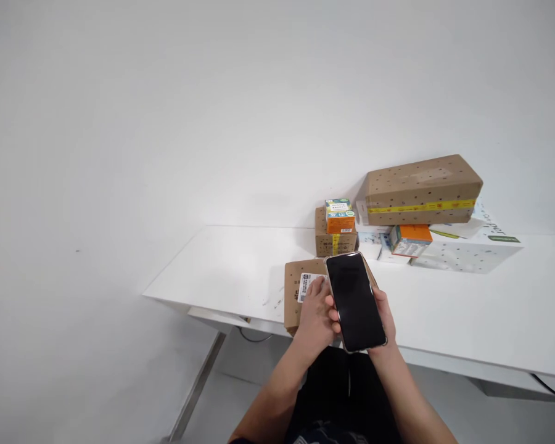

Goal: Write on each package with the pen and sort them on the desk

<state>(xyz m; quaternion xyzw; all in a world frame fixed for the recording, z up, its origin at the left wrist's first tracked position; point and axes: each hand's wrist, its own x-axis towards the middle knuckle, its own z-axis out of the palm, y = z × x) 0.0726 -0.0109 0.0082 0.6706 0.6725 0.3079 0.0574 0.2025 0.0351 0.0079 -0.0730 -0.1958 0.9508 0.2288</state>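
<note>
My right hand (385, 320) is wrapped round a smartphone (355, 302) in a clear case, its dark screen facing up toward me. Some of its fingertips show along the phone's left edge. My left hand (315, 314) lies on top of a brown cardboard box (295, 311) at the table's front edge, fingers stretched out over a white printed label (306, 285). That hand grips nothing that I can see. The phone hangs over the right part of the box and hides much of it.
A small carton (340, 216) stands on a taped brown box (322, 240) behind. To the right, a long brown box (419, 188) with yellow tape rests on white boxes (462, 254), beside an orange carton (411, 240). The white table (231, 265) meets a wall.
</note>
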